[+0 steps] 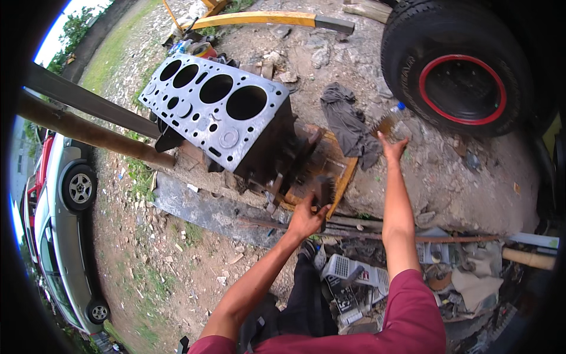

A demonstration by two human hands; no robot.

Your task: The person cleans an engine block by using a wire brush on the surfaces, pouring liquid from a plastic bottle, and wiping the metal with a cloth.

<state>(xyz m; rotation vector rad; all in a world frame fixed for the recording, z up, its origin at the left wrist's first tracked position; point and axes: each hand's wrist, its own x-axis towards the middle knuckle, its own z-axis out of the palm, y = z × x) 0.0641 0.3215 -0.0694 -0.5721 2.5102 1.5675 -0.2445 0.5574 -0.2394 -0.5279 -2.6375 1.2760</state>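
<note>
My left hand [308, 215] grips a dark block-shaped metal part [324, 190] with a toothed or bristled edge, over an oily tray with yellow edges [347, 183]. An engine block [265, 152] with large cylinder bores stands just beyond, to the left of that tray. My right hand [392, 146] is raised to the right, fingers spread, close to a plastic bottle with a blue cap [389, 119] holding brown liquid. Whether its fingers touch the bottle is unclear. Between the bottle and the tray lies a crumpled dark grey cloth [347, 119] on the ground.
A large tyre with a red-edged rim [462, 90] stands at the upper right. A yellow and grey beam [274, 18] lies at the back. Poles [101, 137] slant in from the left, near a parked car [66, 221]. Plastic crates and scrap [353, 270] lie by my feet.
</note>
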